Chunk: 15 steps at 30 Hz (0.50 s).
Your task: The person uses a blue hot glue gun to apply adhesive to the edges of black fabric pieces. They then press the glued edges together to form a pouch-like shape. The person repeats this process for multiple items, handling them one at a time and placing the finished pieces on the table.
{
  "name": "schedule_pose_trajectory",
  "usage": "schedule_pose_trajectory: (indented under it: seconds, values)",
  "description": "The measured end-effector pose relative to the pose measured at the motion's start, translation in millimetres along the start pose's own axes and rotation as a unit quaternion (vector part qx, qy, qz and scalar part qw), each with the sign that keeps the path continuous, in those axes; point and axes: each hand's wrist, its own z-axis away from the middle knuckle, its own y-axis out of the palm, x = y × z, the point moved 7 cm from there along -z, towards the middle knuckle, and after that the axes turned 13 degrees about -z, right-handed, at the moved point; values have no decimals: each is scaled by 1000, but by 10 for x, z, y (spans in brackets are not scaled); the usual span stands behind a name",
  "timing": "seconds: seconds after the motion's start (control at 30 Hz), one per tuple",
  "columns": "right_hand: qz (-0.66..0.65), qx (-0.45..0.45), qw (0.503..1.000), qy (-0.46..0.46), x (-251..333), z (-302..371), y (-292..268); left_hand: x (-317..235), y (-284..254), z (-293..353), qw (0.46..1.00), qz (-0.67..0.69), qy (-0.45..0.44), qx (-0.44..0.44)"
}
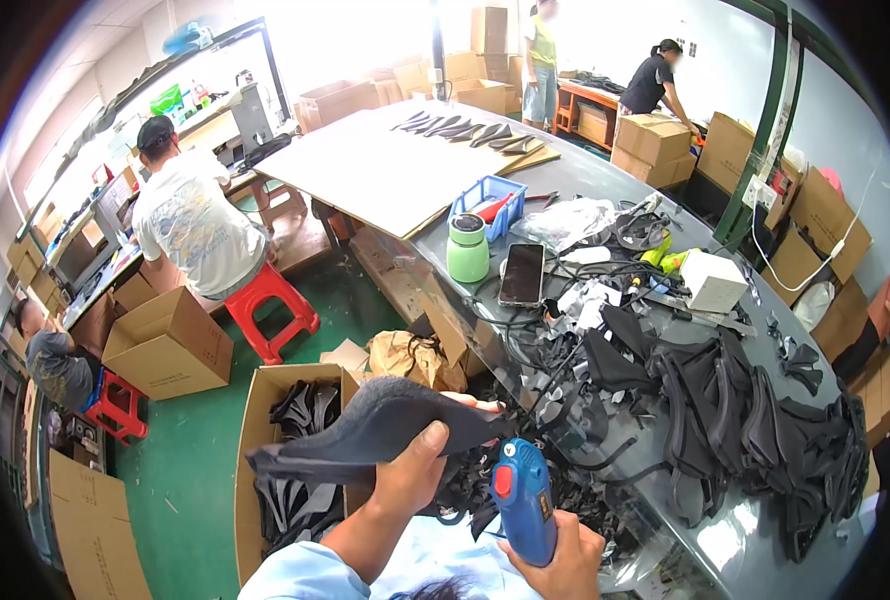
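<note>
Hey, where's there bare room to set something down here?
The flat white board is bare between its left edge and the row of dark curved pieces. The grey metal table is crowded from the blue plastic basket to the heap of black curved pads.

Pad (350, 428) left, tool (528, 508) right, phone (521, 274) (on table (587, 172))

dark grey piece (365, 428), blue-and-red tool (528, 512)
</note>
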Motion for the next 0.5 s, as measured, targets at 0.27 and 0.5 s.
schedule_pose_trajectory:
  seconds: [0.27,0.5]
  values:
    - [40,-13,999,-35,-9,-13,-34,-72,-44,-76,996,-64,-53,15]
    - [33,-8,999,-31,-26,-21,-40,-114,-17,-62,977,-209,-45,22]
